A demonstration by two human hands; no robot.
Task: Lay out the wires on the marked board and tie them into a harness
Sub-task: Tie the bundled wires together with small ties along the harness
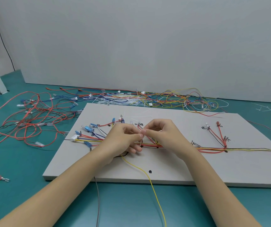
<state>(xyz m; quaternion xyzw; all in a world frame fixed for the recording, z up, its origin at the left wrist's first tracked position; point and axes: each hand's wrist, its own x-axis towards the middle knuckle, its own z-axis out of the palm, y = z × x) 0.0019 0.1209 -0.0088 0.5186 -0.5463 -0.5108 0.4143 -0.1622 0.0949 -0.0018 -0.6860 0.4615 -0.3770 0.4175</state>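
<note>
A grey marked board (172, 171) lies on the teal table with a bundle of red, yellow and black wires (213, 149) laid along its middle. Blue terminals and a white connector (74, 137) fan out at the bundle's left end. My left hand (123, 140) and my right hand (161, 133) meet over the bundle's centre, fingertips pinching something small and white, probably a cable tie, around the wires. A yellow wire (149, 177) and a grey wire (97, 199) trail off the board's front edge toward me.
Loose red and black wires (30, 118) sprawl on the table left of the board. Behind the board, against the white wall, lies a heap of mixed wires and white cable ties (148, 98). A red wire end with a metal terminal (4, 179) lies at the near left.
</note>
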